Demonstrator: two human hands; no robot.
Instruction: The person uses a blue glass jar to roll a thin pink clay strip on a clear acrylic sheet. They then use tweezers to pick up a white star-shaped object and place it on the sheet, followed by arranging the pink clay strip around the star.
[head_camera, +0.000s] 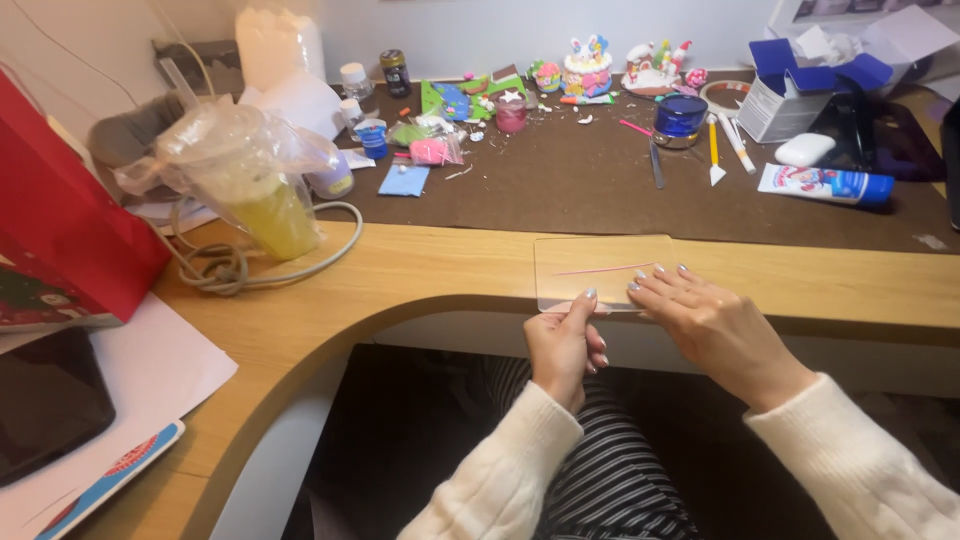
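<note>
A clear, rectangular plastic sheet (600, 268) is being held flat at the near edge of the curved wooden desk (420, 275), with a thin pink strand of clay (603, 269) lying across it from left to right. The sheet's near edge is being pinched between the thumb and curled fingers of the left hand (563, 345), just below the desk's rim. The right hand (700, 320) is being pressed on the sheet's near right corner, fingers spread and flat, nothing being gripped by it. Farther back, a dark brown felt mat (560, 185) is being covered by small craft pieces: a blue round jar (680, 116), a white tube with a blue cap (826, 184) at the right, and colourful clay figures (588, 68) at the far edge. To the left, a crumpled clear plastic bag (245, 165) over a yellow cup is standing beside a coiled grey cable (225, 265).
</note>
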